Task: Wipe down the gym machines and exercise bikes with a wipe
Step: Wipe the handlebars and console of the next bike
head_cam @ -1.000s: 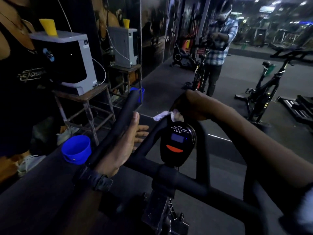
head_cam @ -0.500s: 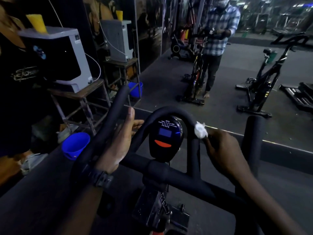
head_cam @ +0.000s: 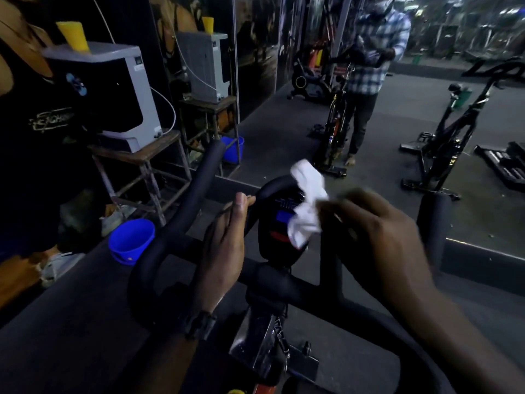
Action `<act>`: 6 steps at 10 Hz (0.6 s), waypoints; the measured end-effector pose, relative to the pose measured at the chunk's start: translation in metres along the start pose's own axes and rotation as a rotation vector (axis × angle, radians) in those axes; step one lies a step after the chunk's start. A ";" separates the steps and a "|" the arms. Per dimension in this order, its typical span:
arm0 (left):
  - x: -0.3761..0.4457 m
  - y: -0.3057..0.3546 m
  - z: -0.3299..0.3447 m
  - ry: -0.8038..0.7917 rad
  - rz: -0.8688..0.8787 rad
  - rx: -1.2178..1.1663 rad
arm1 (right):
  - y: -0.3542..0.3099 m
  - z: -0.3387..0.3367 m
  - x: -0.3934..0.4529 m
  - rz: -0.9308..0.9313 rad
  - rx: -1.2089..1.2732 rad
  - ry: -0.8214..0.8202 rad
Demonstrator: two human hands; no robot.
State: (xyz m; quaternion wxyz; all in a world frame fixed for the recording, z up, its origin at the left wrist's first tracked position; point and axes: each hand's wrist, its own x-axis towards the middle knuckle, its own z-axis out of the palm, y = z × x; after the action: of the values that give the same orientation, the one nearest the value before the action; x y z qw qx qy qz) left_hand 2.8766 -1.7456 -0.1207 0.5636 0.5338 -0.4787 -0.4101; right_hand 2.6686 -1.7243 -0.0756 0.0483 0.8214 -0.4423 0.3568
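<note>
An exercise bike's black handlebar (head_cam: 170, 237) fills the lower middle of the view, with a small console (head_cam: 279, 223) showing a blue screen at its centre. My right hand (head_cam: 377, 237) pinches a crumpled white wipe (head_cam: 306, 203) and holds it against the console's right side, partly covering the screen. My left hand (head_cam: 224, 245), a dark watch on its wrist, rests with straight fingers against the inner loop bar just left of the console. The right handlebar grip (head_cam: 433, 220) stands upright beyond my right hand.
A wall mirror ahead reflects a person in a checked shirt (head_cam: 375, 52) and more bikes (head_cam: 443, 143). A blue bucket (head_cam: 130, 240) sits on the floor at left, under a stool (head_cam: 142, 163) carrying a grey-black appliance (head_cam: 113, 92) with a yellow cup (head_cam: 72, 35).
My right hand moved the wipe from the top of the loop bar, down its right side, then left onto the console face. My left hand stayed on the bar.
</note>
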 end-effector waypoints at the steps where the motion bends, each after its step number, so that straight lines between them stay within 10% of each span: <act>1: 0.001 -0.009 0.009 -0.009 0.036 -0.073 | -0.011 0.020 0.031 -0.073 -0.118 -0.007; 6: -0.011 0.006 0.002 -0.177 -0.063 -0.235 | -0.025 0.052 -0.003 -0.406 -0.277 -0.169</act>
State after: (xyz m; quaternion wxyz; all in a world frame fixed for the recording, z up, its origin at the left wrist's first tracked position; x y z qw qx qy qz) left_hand 2.8718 -1.7349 -0.1162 0.5646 0.4406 -0.4585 -0.5261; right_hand 2.7149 -1.7278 -0.1102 0.1937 0.9058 -0.3155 0.2061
